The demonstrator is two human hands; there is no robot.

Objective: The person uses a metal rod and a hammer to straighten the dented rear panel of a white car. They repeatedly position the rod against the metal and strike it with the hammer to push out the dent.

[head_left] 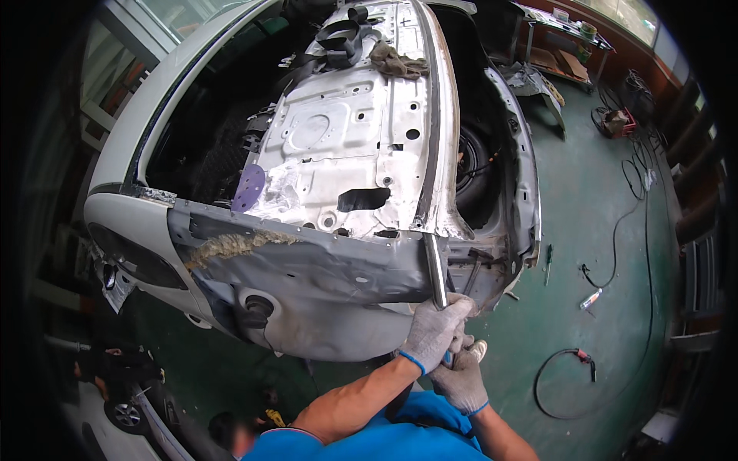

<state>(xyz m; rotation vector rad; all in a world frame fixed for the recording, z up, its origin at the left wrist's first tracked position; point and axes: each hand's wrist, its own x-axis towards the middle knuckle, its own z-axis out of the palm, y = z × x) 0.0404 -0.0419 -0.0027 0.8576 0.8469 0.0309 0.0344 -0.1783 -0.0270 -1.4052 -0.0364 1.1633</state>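
My left hand (pixel 437 332), in a grey knit glove with a blue cuff, is closed around the lower end of a shiny metal bar (pixel 435 270). The bar's far end meets the rear corner of a stripped car body (pixel 361 269). Just below, my right hand (pixel 463 382), gloved alike, is closed close against the left. A bit of blue shows between the hands; what the right one grips is mostly hidden. Beside the bar lies the open trunk well, with a wheel (pixel 470 163) in it. Bare grey metal and torn yellowish foam (pixel 234 247) mark the near side panel.
A work glove (pixel 397 61), black straps (pixel 342 42) and a purple sanding disc (pixel 248 189) lie on the body. On the green floor are a screwdriver (pixel 548 265), a bottle (pixel 590 299) and a hose with a torch (pixel 588 361). A person (pixel 231 434) is at lower left.
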